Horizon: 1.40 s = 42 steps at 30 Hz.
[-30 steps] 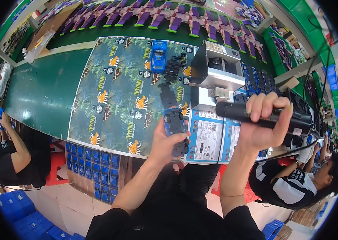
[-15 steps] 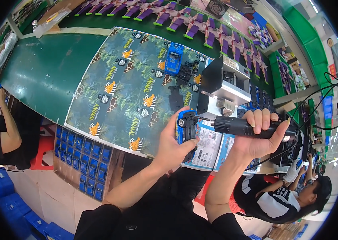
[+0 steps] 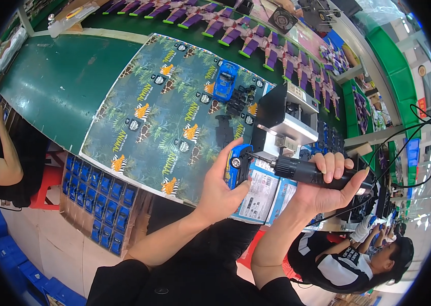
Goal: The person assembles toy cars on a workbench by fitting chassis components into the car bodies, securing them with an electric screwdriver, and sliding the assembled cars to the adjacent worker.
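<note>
My left hand grips a blue toy car turned on its side, a wheel and part of its black underside showing. In my right hand is a black electric screwdriver, lying nearly level. Its thin bit points left at the car's underside; whether the tip sits in a screw is too small to tell. Beyond my left hand, another blue toy car body lies on the patterned sheet, beside black chassis parts.
A metal machine stands just beyond the screwdriver, by printed cardboard. Purple-and-green toy pieces line the far belt. A tray of blue cars is at lower left. Co-workers sit left and right. Black cables hang at right.
The whole view has shifted slightly. The car in my left hand is tilted a little differently. The screwdriver still meets its underside, and both grips are kept.
</note>
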Available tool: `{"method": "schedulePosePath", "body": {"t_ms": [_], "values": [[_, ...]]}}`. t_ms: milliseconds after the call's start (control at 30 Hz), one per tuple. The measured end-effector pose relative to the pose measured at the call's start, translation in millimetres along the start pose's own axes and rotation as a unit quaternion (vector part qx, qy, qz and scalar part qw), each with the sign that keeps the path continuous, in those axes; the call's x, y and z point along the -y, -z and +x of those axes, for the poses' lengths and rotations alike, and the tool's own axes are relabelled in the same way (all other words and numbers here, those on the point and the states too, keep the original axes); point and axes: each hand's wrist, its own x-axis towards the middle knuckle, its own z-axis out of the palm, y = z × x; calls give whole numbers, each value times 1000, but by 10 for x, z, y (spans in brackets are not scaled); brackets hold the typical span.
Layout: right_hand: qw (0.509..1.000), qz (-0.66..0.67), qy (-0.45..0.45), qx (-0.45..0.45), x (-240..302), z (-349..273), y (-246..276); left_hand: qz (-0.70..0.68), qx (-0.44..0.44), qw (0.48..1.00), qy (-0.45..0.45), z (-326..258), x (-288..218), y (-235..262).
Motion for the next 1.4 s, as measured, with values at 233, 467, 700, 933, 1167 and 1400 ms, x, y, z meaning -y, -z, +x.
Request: {"method": "schedulePosePath", "body": {"t_ms": [233,467,700,933,1167,1400], "values": [[1000,1,21,0,45,7,-24,87,-19,995,-54,4,-5,-32],[993,-87,79,27,27,-84,-55,145,-35,985,-83,-17,5,-10],[985,-84,78,130,58,-56,-89,34,74,995,59,-3,-223,52],[959,-159,86,217,15,-57,-68,-13,155,981,119,8,-201,59],[994,-58,93,20,28,-133,-35,195,51,975,-98,-65,-105,-51],[989,-101,99,32,17,-163,-12,110,17,991,-73,3,1,-117]]}}
